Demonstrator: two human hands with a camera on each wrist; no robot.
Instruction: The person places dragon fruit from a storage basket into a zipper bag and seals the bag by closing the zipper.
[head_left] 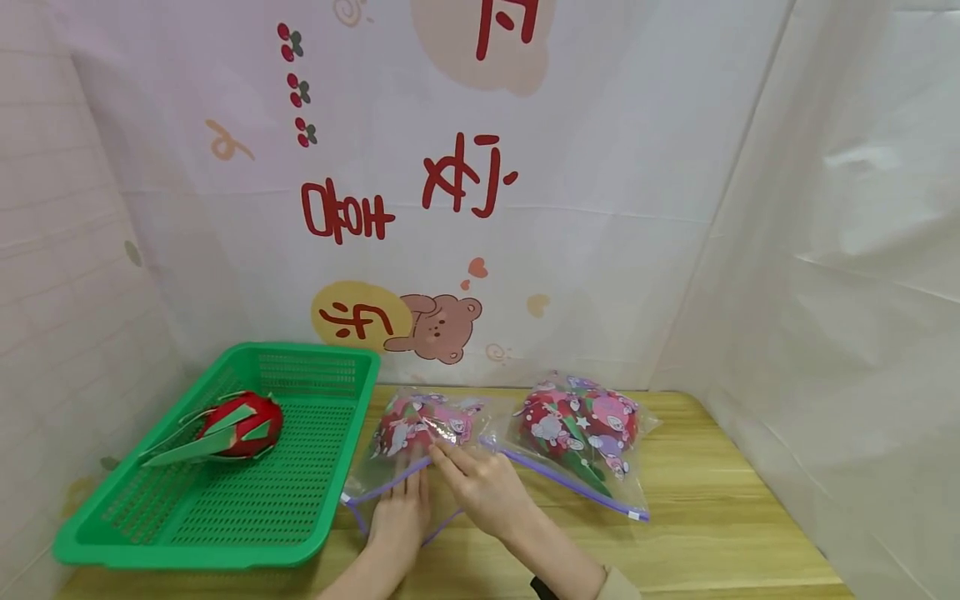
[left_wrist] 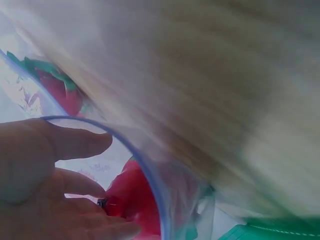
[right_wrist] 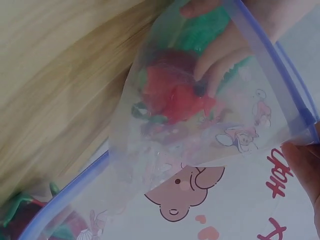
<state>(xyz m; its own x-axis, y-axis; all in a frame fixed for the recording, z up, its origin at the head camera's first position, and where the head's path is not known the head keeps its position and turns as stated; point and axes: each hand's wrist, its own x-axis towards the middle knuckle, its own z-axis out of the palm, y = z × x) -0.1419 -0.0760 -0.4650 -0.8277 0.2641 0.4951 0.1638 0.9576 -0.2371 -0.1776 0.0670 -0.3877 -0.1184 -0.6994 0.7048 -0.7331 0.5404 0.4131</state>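
My left hand (head_left: 400, 518) reaches through the mouth of a clear printed zip bag (head_left: 467, 417) with a purple zip strip. Inside that bag lies a red dragon fruit (left_wrist: 134, 195) with green leafy tips. The left fingers are stretched out, their tips against the fruit in the left wrist view. My right hand (head_left: 489, 490) pinches the bag's purple-edged mouth, its thumb (right_wrist: 303, 162) at the rim in the right wrist view. The bag stands partly raised at its opening.
To the right lies a second printed zip bag (head_left: 581, 425) with red and green contents. A green basket (head_left: 352, 442) stands on the left, with another red dragon fruit (head_left: 258, 425) in it. All rest on a wooden table (head_left: 697, 500) before a printed backdrop (head_left: 600, 275).
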